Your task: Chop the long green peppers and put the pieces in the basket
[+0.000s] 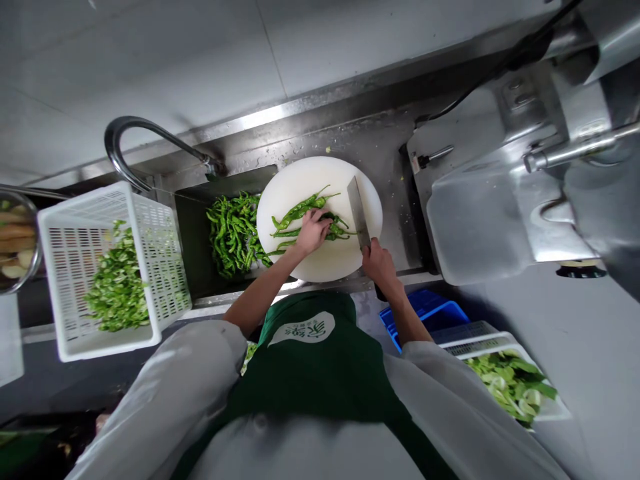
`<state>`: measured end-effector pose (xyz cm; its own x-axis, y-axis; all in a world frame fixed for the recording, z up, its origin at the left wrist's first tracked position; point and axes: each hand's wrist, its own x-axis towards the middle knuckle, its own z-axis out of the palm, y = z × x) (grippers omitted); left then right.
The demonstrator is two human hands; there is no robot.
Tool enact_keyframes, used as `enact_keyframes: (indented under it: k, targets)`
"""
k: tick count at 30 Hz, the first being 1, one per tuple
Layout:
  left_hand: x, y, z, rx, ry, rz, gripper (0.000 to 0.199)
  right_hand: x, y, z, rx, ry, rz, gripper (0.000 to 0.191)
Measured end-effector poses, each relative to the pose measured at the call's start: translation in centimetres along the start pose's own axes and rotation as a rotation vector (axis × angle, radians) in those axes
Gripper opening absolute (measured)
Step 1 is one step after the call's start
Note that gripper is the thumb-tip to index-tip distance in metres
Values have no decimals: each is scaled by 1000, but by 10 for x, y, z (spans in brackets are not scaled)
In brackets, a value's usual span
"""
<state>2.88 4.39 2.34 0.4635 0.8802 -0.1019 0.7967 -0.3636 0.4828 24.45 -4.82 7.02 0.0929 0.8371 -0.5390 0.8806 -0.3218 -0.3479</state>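
Note:
A round white cutting board (330, 263) lies across the edge of the sink, with several long green peppers (295, 212) on it. My left hand (313, 231) rests on the peppers, its fingers curled over some of them. In my right hand (380, 265) is the handle of a cleaver (358, 210). Its blade stands over the right part of the board, beside the pepper stems and apart from my left fingers. How far the edge is above the board I cannot tell.
Many whole green peppers (233, 233) fill part of the sink (193, 250) at the left. A white basket (65, 280) holds cut green pieces. Behind it curves a faucet (145, 130). On the right stand a metal slicer (500, 193), a blue crate (425, 310) and a white basket of leafy greens (515, 387).

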Motion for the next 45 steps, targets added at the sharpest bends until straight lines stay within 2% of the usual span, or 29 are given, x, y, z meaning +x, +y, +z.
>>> enact_keyframes:
  k: [4, 8, 12, 16, 19, 23, 29, 34, 41, 45]
  targets:
    - [16, 13, -2, -24, -86, 69, 29, 0, 0, 1, 2, 1, -3, 29]
    - [7, 4, -14, 16, -154, 179, 41, -1, 1, -2, 31, 2, 7, 29]
    - [-12, -9, -19, 59, -157, 173, 19, -1, 4, -4, 89, 5, 27, 29]
    - [-11, -2, -11, 60, -173, 262, 17, 1, 7, -3, 111, 18, 44, 31]
    - [3, 2, -5, 36, -144, 286, 18, 3, 9, -3, 95, 21, 39, 32]
    - [14, -5, 1, 11, -112, 245, 34, -1, 9, -6, 72, 28, 28, 31]
    - [0, -4, 20, -10, 100, 162, 38, -46, 0, 0, 12, 140, 31, 28]
    - [-6, 2, 31, -27, 208, 97, 24, -72, -14, 17, -18, 25, -31, 22]
    - [-6, 3, 33, -72, 176, 123, 14, -69, -27, 28, -83, -113, 7, 25]
    - [-4, 4, 36, -88, 155, 117, 9, -61, -34, 27, -99, -126, -10, 29]
